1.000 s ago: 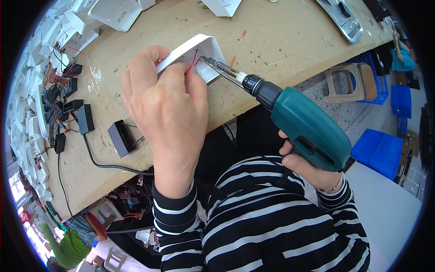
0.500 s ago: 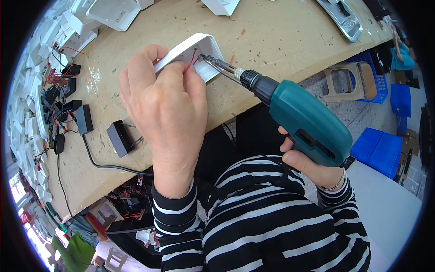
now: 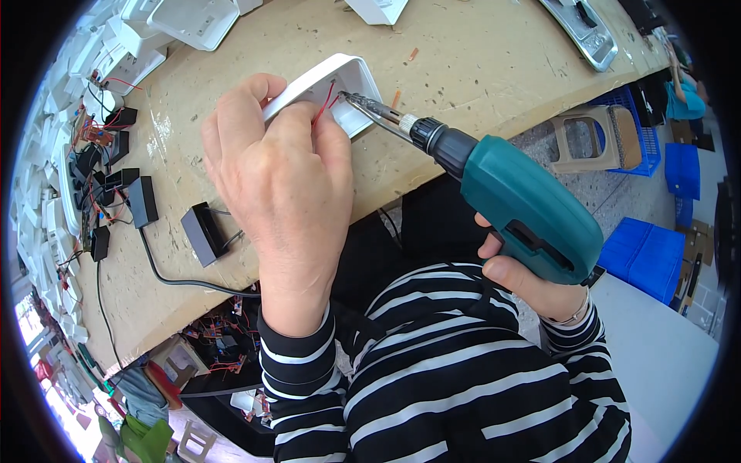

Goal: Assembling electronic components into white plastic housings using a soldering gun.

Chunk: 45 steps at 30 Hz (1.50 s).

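Note:
My left hand [image 3: 282,170] is closed on a white plastic housing [image 3: 356,77], tilted on the workbench with its open side facing right. Its fingers reach inside, next to red wires [image 3: 327,103] that rise from the inner wall. What the fingertips pinch there is hidden. My right hand [image 3: 525,282] grips a green soldering gun [image 3: 529,204] with a black collar and a thin feed tube along its nozzle. The gun's dark tip [image 3: 346,97] points into the housing, at or very near the wire ends.
Black plastic boxes [image 3: 204,235] with cables lie left on the workbench [image 3: 455,69]. Beyond them are tangled wires and piled white housings [image 3: 193,23]. A metal tray [image 3: 583,35] sits far right. Below the bench are a beige stool [image 3: 575,139] and blue bins [image 3: 644,255].
The soldering gun has shifted very slightly right with my right hand; its tip stays by the wires. My left hand and the housing have barely moved.

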### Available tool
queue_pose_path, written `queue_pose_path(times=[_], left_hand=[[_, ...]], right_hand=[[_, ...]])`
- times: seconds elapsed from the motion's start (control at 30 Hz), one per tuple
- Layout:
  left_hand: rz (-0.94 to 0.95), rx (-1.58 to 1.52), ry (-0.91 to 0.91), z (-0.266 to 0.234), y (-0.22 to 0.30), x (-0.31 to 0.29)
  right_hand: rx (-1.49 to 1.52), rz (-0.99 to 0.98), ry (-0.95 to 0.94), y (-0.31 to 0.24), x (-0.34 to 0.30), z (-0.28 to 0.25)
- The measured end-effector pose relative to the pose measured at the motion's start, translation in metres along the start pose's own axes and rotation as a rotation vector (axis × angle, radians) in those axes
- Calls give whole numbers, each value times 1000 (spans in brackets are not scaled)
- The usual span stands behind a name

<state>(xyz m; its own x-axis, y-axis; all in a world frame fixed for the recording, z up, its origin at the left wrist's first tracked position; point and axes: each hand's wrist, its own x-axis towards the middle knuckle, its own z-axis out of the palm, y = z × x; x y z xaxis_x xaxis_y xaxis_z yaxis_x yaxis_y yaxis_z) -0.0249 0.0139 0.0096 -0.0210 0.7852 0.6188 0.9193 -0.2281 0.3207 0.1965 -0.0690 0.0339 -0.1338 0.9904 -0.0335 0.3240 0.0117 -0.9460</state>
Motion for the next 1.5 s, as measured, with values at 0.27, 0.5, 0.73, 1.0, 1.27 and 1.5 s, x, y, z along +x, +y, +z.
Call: queue_pose_path(times=[0.27,0.5,0.73,1.0,1.27,1.5], left_hand=[[-2,-5,-5,2,-2,0],[-7,-16,-11,1,-2,-1],[-18,-6,-26,1,-1,0],[49,110,-71,-32,0,-8],[-122,-143,-158,-25,-11,-4],[-497,-1132,190,-117,-57,-13]], right_hand=[[46,10,-28,-2,-4,-7],[118,-48,-188,2,-15,-22],[136,-132,-166,8,-16,-27],[275,-92,170,4,-11,-28],[298,-188,190,18,-19,-40],[362,-276,163,21,-18,-46]])
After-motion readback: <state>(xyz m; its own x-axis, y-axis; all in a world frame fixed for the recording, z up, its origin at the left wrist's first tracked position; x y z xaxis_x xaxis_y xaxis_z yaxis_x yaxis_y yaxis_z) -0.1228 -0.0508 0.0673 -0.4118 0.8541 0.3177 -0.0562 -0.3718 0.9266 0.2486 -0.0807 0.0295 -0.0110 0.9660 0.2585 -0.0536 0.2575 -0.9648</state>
